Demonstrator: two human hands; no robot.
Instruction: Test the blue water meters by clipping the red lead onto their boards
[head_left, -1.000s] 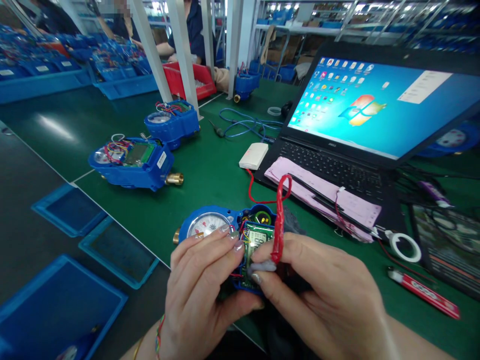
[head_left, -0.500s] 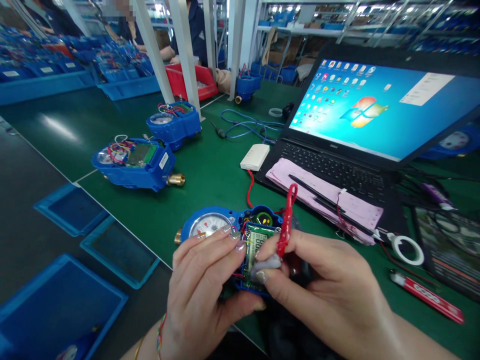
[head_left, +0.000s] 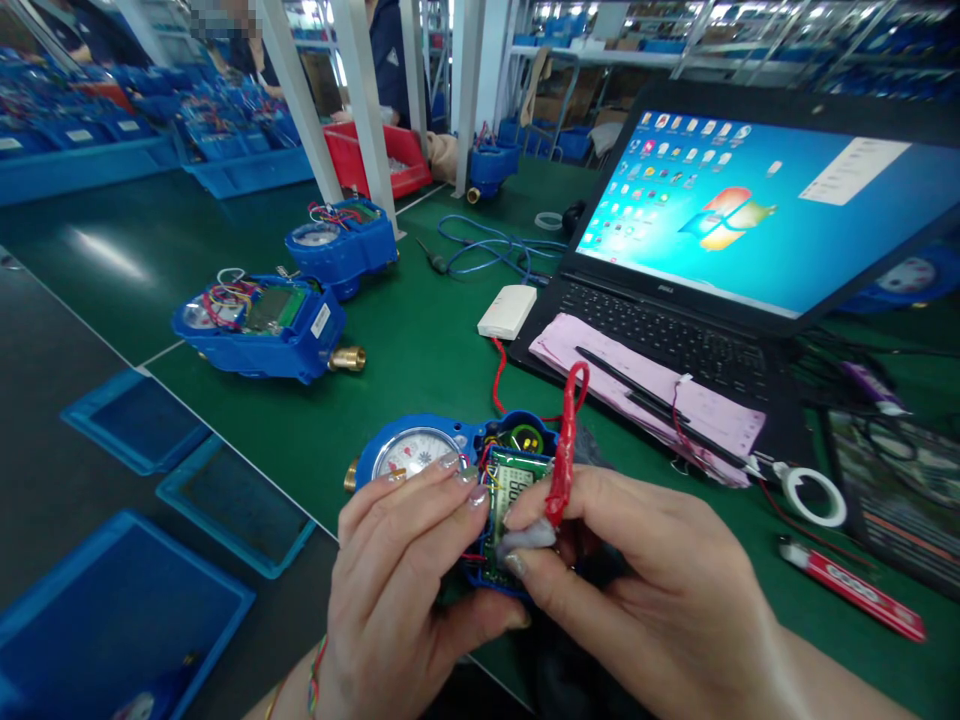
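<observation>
**Two hands on an open meter: left hand [head_left: 409, 570] grasping, right hand [head_left: 652, 580] pinching**

The blue meter [head_left: 469, 433] is at the near edge of the green tabletop [head_left: 420, 350]; the hands hide whether it rests there. Its dial [head_left: 409, 450] faces up, and its lit display [head_left: 507, 490] shows digits, partly covered.

The left hand grasps the meter, fingers laid across the dial and the thumb along the near side. The right hand pinches a grey piece [head_left: 531, 537] between thumb and forefinger, low over the display; whether it touches the board cannot be told. A red lead [head_left: 564, 455] rises in a loop from this pinch. More red cord runs to a white box [head_left: 508, 312] lying beside the laptop [head_left: 667, 330].

Pink papers [head_left: 562, 345] lie across the laptop's front, with a black pen [head_left: 611, 372] on top. Near the laptop's front corner are a white ring [head_left: 814, 497] and a red-and-white tool [head_left: 855, 587].

Along the near edge, farther left, stand a second open meter [head_left: 266, 335] and, just behind it, a third [head_left: 345, 250]. A blue cable [head_left: 480, 265] lies coiled towards the middle of the tabletop. Below the near edge are blue trays [head_left: 127, 420]. Deeper in, a red bin [head_left: 405, 160] stands behind pale posts [head_left: 371, 120].
</observation>
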